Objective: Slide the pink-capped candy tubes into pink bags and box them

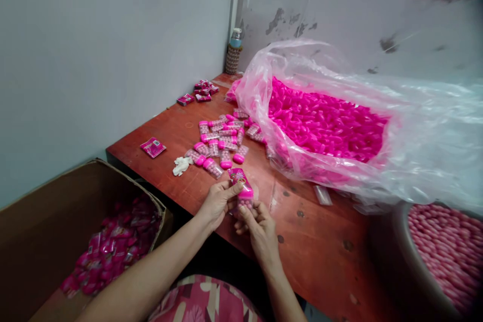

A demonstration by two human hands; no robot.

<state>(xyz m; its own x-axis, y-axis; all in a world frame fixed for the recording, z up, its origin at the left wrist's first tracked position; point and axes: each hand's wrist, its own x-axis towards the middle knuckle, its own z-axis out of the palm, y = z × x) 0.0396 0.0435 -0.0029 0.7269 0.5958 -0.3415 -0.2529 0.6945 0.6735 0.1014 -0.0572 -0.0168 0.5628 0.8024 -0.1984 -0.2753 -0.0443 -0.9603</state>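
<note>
Near the table's front edge, my left hand (219, 203) and my right hand (259, 225) are both closed on a small candy bottle (245, 194). It is clear, with a pink cap and pink balls inside. A pink printed wrapper (236, 176) rises above the cap; how far it goes around the bottle I cannot tell. My left thumb presses the upper side, while my right thumb and fingers pinch the lower end. Just beyond my hands lies a loose heap of similar filled bottles (213, 148), most on their sides.
A large clear plastic bag (257, 88) of pink caps (320, 121) lies open behind. At right stands a tub (400, 241) of pink balls. Wrapper packs (153, 147) and crumpled white tissue (182, 165) lie left. A cardboard box (162, 221) below holds wrapped packs.
</note>
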